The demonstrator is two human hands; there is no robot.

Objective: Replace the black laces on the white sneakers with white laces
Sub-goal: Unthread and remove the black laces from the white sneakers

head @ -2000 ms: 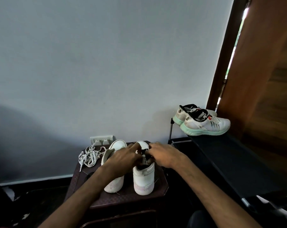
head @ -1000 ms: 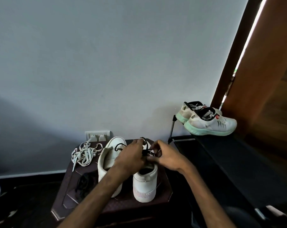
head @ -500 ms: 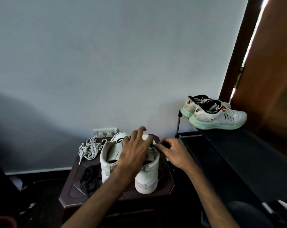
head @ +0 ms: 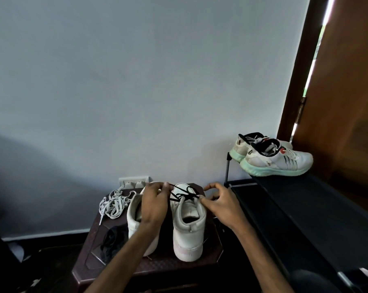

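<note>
**Lace change, state of progress**

- Right-hand sneaker [head: 189, 229], lower centre of frame, heel toward the camera: black lace [head: 184, 194] crosses only its far toe end; the upper eyelets look already emptied.
- Left hand [head: 154, 206]: fingers pinch one run of that lace at the toe.
- Right hand [head: 221, 206]: thumb and forefinger pinch the other run just right of the shoe. The lace is drawn taut between the two hands.
- Left-hand sneaker [head: 134, 218], touching or just beside its pair: no lace visible, though the left forearm hides part of it.
- Loose black lace [head: 112, 240], heaped on the counter [head: 200, 269] lower left of the shoes: probably taken from that shoe.
- White laces [head: 114, 205], tangled pile at the counter's far left: none threaded.
- Green-soled trainers [head: 280, 159] on the shoe rack [head: 305, 218], right of frame: not part of the job.

Judgement: unlacing is nearly finished, with the last crossings left. All relacing in white, on both shoes, remains.
</note>
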